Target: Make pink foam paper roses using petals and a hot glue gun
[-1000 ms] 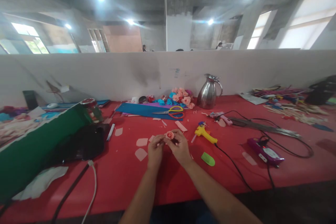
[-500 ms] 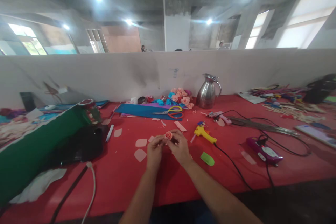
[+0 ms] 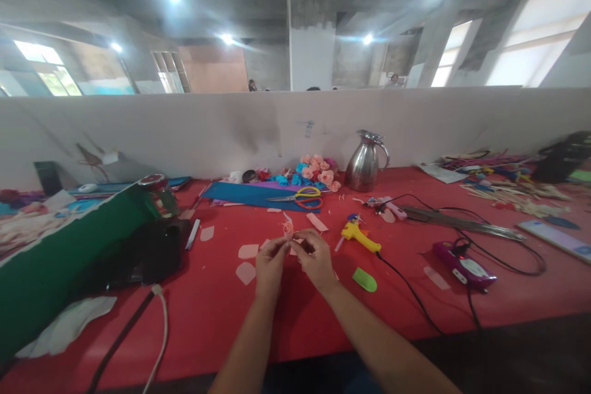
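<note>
Between my hands a small pink paper rose [image 3: 288, 229] points upward, its base pinched by the fingertips. My left hand [image 3: 271, 261] is closed on the rose's lower left side. From the right, my right hand [image 3: 314, 253] pinches the base too, thumb and forefinger meeting close to the left fingertips. Cut pink paper petals [image 3: 246, 273] lie flat on the red table just left of my hands. A yellow glue gun [image 3: 361, 237] rests on its side to the right, near a lime-green rounded piece [image 3: 364, 279].
Scissors [image 3: 305, 198] lie on blue sheets [image 3: 249, 195] beyond my hands. Behind them is a bunch of paper roses [image 3: 321, 171] beside a steel jug [image 3: 365, 162]. A purple power box [image 3: 465, 265] with cables sits right; a green box [image 3: 120, 221] and black object [image 3: 148, 252] stand left.
The rose has tipped from facing me to pointing upward, and now sits slightly farther left above the fingertips. My fingers have shifted down to its base.
</note>
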The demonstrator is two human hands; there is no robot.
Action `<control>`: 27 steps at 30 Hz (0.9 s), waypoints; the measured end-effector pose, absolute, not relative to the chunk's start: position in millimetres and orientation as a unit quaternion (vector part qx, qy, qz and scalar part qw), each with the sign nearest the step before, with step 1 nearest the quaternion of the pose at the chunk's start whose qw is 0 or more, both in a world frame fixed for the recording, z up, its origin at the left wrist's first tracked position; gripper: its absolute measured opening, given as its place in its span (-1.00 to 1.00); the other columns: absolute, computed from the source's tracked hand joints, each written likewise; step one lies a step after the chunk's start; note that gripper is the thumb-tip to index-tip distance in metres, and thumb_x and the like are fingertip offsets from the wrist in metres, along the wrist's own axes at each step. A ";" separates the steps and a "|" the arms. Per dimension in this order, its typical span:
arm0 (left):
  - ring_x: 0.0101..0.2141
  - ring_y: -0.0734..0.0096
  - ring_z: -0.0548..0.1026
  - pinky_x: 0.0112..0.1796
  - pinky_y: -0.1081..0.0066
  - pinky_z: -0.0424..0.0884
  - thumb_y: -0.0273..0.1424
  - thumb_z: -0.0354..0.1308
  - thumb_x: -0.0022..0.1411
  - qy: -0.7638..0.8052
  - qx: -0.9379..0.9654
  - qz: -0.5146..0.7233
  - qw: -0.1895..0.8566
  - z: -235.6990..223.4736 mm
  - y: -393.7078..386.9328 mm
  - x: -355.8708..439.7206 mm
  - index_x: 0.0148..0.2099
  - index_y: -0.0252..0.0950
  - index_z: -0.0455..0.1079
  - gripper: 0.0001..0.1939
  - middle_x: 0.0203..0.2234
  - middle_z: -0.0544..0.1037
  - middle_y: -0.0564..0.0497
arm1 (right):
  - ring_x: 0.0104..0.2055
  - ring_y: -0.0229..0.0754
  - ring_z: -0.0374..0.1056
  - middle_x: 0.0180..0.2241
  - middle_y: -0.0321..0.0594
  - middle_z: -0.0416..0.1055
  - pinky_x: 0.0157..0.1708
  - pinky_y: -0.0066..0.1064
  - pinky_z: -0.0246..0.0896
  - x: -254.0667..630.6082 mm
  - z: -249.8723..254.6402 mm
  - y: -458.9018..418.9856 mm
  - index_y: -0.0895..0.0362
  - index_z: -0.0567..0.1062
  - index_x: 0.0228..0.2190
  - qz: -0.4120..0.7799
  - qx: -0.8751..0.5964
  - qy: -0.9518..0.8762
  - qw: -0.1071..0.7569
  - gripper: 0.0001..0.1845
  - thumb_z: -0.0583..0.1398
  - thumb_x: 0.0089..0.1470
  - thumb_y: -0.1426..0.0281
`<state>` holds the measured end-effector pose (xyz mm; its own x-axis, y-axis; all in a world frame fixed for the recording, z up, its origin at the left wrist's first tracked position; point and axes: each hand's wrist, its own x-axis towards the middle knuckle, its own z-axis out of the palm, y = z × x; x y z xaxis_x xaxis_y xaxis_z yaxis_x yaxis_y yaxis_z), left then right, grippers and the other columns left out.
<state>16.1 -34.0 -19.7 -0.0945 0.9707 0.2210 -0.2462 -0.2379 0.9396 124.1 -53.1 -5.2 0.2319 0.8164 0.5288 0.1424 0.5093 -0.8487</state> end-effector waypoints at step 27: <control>-0.29 0.29 0.44 -0.20 0.31 0.34 -0.40 0.23 -0.09 0.375 0.534 0.620 0.436 -17.9 -37.3 13.3 -0.35 -0.23 0.54 -0.83 -0.39 0.54 -0.02 | -0.35 -0.25 0.28 -0.34 -0.21 0.31 -0.42 -0.45 0.24 123.8 1.3 -59.1 0.10 0.52 -0.42 0.257 -0.401 -0.592 0.651 -0.89 0.23 -0.04 0.33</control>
